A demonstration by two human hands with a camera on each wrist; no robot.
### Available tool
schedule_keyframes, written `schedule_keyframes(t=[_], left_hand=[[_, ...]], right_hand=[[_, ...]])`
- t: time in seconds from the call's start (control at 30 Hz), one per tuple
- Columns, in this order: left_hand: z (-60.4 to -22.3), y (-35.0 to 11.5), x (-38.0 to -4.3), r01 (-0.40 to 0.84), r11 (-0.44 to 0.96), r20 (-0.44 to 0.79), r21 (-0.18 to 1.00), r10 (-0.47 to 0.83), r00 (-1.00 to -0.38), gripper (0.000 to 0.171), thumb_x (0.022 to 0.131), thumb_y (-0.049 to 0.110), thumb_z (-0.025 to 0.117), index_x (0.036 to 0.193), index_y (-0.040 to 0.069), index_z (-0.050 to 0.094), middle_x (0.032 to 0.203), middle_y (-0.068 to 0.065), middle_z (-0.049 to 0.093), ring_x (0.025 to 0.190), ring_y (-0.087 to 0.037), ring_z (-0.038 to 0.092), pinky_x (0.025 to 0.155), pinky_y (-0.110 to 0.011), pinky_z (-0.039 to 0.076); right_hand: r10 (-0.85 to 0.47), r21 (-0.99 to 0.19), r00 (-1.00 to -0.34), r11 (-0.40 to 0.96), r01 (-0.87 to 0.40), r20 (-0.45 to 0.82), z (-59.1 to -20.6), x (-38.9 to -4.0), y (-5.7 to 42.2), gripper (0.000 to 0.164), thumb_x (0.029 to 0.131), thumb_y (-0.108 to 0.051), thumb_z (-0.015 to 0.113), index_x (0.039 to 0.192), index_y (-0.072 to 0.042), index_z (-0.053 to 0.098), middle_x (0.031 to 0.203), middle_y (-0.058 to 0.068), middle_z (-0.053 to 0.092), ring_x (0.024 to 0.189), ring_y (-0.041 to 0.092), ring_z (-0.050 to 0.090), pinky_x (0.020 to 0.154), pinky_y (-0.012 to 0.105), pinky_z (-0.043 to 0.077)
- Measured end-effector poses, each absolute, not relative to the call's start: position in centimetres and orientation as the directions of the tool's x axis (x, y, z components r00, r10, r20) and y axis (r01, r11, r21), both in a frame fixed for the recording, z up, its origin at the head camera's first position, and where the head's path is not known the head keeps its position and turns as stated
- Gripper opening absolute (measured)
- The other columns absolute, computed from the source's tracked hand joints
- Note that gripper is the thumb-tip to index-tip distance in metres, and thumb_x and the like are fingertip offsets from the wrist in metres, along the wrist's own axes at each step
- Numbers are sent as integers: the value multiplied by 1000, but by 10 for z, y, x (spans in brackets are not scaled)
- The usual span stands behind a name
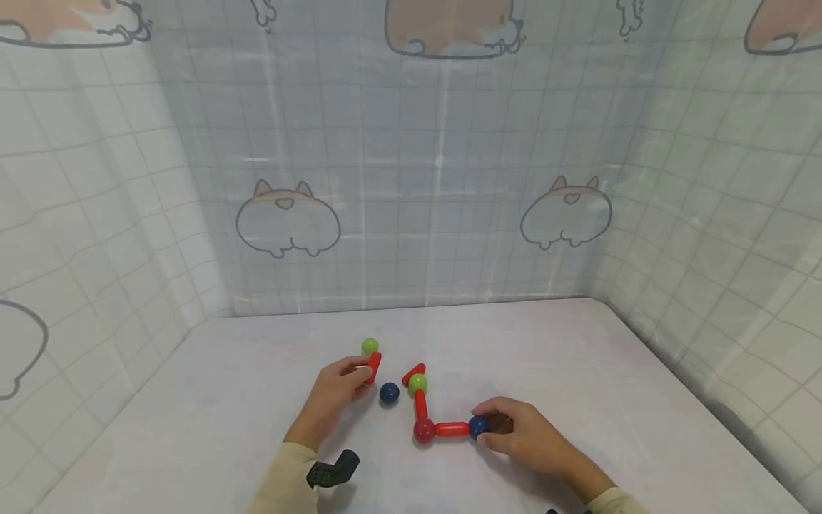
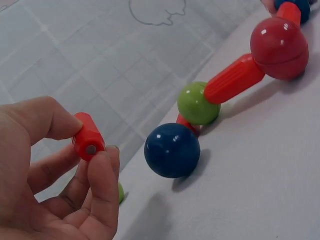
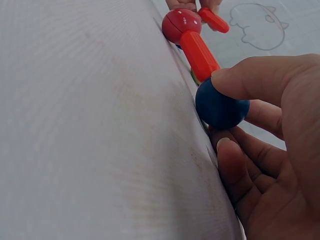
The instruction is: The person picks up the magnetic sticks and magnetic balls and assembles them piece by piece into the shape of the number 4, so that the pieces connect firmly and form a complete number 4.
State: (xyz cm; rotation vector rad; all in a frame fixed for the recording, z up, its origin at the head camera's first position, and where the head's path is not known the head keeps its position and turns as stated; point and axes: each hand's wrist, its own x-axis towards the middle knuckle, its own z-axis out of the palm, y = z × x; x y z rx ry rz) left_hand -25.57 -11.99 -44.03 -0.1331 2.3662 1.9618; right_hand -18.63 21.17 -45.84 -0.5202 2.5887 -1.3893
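My left hand point(image 1: 335, 389) pinches a loose red magnetic rod point(image 2: 88, 135) between thumb and fingers; its round metal tip faces the left wrist camera. In the right wrist view, my right hand point(image 3: 272, 145) holds a blue ball point(image 3: 220, 106) with its fingers around it. From that ball a red rod point(image 1: 452, 429) runs left to a red ball point(image 1: 424, 430). Another red rod point(image 1: 420, 405) joins the red ball to a green ball point(image 1: 418, 384). A further red rod point(image 1: 414, 373) lies at the green ball, partly hidden by it.
A second blue ball point(image 1: 389, 393) stands on the white table point(image 1: 212, 414) between my left hand and the joined pieces. Beyond the left hand sits another green ball point(image 1: 369, 346). Curtains with a grid and dog drawings point(image 1: 411, 178) enclose the back and sides.
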Motion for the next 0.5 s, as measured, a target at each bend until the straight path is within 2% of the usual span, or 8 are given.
schedule_keyframes(t=[0.17,0.5], left_hand=[[-438,-119,-255,-125,146,-123,981,-19,-992,35,98,15,61,132,5,61,120,-17,60,99,-25,62,86,-31,56],[-439,-117,-254,-124,87,-131,988,81,-988,51,96,11,61,145,16,51,113,-17,58,94,-26,62,86,-33,56]], right_hand=[[-376,-831,-926,503,-236,35,-459,-186,212,38,87,-28,77,121,-14,67,106,-5,65,96,18,59,79,27,51],[-375,-830,-927,511,-225,21,-456,-186,211,38,87,-27,78,120,-13,68,108,-4,65,97,18,59,80,28,51]])
